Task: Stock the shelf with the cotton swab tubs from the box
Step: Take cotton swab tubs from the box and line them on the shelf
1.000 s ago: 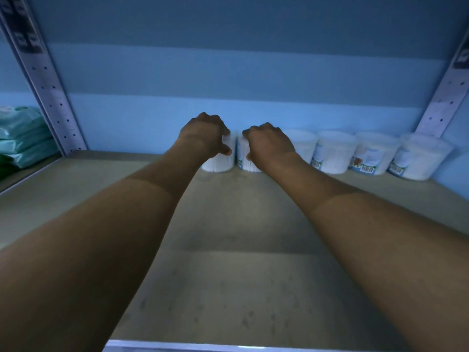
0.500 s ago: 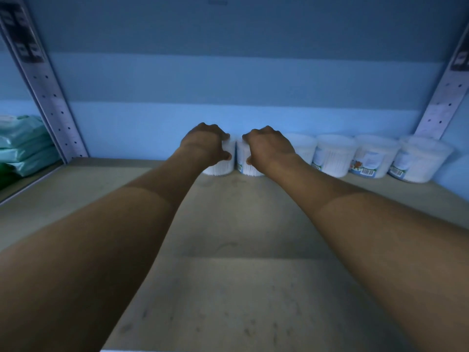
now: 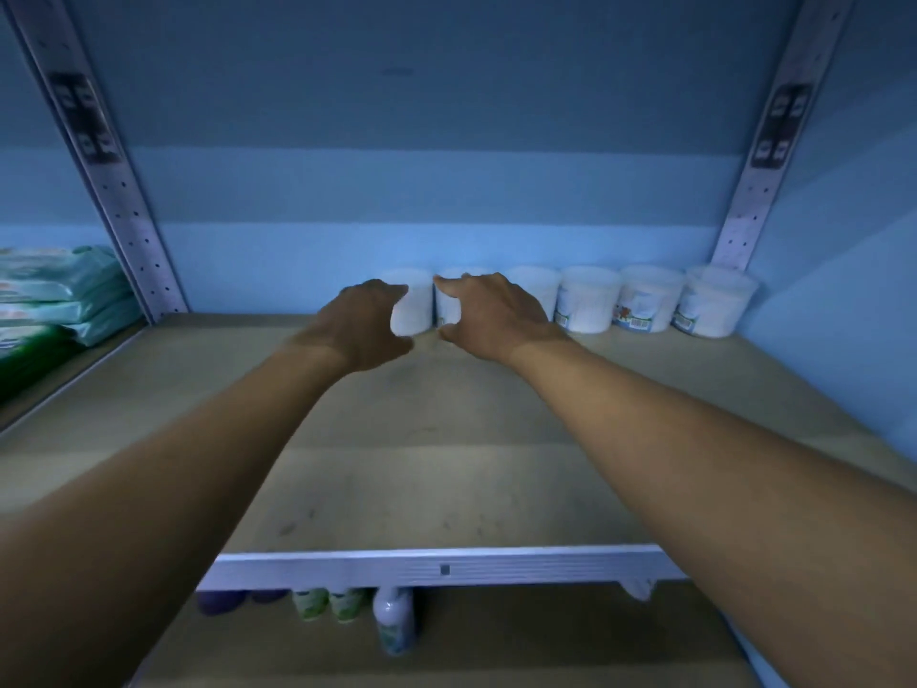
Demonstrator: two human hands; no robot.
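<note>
Several white cotton swab tubs stand in a row along the back wall of the beige shelf (image 3: 446, 479). The leftmost tub (image 3: 412, 302) and the one beside it (image 3: 449, 307) show between my hands. My left hand (image 3: 364, 322) hovers just in front of the leftmost tub, fingers apart, holding nothing. My right hand (image 3: 489, 315) is spread open in front of the second tub and covers part of it. Further right stand more tubs (image 3: 588, 300), some with coloured labels and barcodes (image 3: 645, 300). The box is out of sight.
Perforated metal uprights rise at the back left (image 3: 124, 211) and back right (image 3: 754, 206). Stacked green packs (image 3: 59, 290) fill the neighbouring bay on the left. Below the shelf's white front rail (image 3: 446, 566) stand bottles (image 3: 394, 620) on a lower level.
Both hands have let go of the two tubs and pulled back a little with fingers opening. My head has drawn back, so the shelf's front rail and lower shelf now show.
</note>
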